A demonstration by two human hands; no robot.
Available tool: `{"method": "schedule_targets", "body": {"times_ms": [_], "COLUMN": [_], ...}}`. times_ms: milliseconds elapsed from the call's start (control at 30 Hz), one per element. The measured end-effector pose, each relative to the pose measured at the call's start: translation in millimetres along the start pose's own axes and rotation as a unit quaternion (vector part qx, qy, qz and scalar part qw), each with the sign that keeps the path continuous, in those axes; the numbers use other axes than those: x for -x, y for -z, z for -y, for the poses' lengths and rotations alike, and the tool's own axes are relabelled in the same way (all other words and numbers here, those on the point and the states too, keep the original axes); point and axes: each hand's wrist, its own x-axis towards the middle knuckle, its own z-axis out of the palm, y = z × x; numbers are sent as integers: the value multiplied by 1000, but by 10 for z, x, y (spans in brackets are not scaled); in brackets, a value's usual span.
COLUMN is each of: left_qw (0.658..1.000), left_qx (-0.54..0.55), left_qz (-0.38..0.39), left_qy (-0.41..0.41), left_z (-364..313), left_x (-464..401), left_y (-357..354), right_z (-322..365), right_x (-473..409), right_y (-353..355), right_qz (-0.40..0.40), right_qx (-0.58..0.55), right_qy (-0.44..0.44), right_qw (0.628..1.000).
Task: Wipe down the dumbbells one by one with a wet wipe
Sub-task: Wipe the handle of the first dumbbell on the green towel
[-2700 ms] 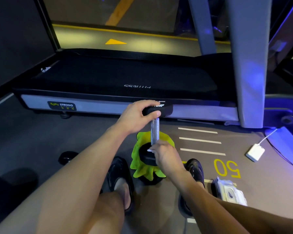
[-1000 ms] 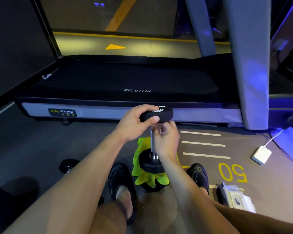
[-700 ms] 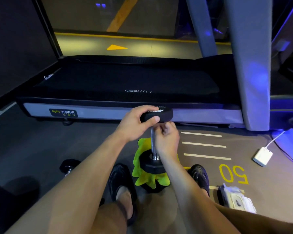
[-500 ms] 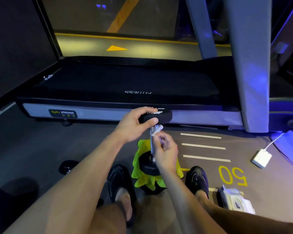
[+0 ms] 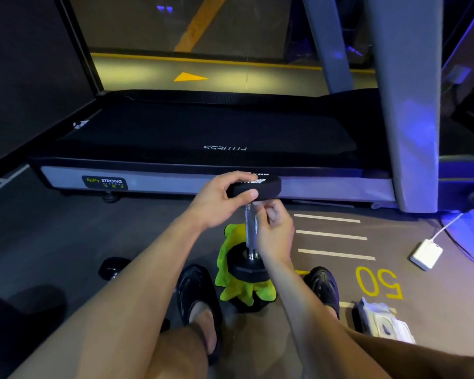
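A second dumbbell [image 5: 112, 268], black and only partly in view, lies on the dark floor well to the left of the upright black dumbbell with the knurled steel handle [image 5: 251, 228], which is the landmark here. That upright dumbbell stands on end on a crumpled lime-green microfibre cloth [image 5: 231, 280], between the person's two black sandalled feet and in front of the long treadmill deck [image 5: 203, 138]. The left hand [image 5: 219, 201] comes in from the dumbbell's left and grips the top head, thumb under the rim and fingers curled over it, steadying the weight. The right hand [image 5: 274, 231] sits just right of the steel handle, fingers curled near its upper part; a wet wipe is presumably pinched there, but it cannot be made out in this view, so I cannot tell what the hand holds. The step in hand looks like rubbing the handle. The risk is a topple: the dumbbell balances on one head on soft, bunched cloth, so a hard sideways stroke or a slackened left grip could tip it onto a foot. Well to the right of the dumbbell lies a crinkled white packet of wet wipes [image 5: 383, 321], and further right and farther off a small white box on a cable [image 5: 426, 254]
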Motion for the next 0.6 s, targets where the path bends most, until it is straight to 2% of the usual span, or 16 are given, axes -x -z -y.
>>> {"method": "schedule_targets", "body": {"times_ms": [100, 167, 267, 400, 533, 600], "left_qw": [1000, 999, 999, 1000, 1000, 1000], "left_qx": [20, 29, 31, 22, -8, -24], "left_qz": [11, 25, 30, 4, -7, -11], "left_qy": [3, 3, -7, -1, 9, 11], "left_z": [13, -1, -20, -39, -66, -90], "left_x": [6, 1, 8, 19, 44, 56], "left_y": [51, 58, 23, 8, 9, 4], "right_z": [-302, -372, -303, -395, -254, -242], "right_x": [173, 171, 221, 473, 415, 433], "right_y": [246, 416, 439, 445, 283, 204], "right_qz": [85, 136, 179, 193, 184, 164], "right_qx": [121, 158, 215, 336, 424, 435], "right_qy": [-27, -50, -22, 52, 43, 22], "right_qw": [989, 977, 960, 920, 886, 885]}}
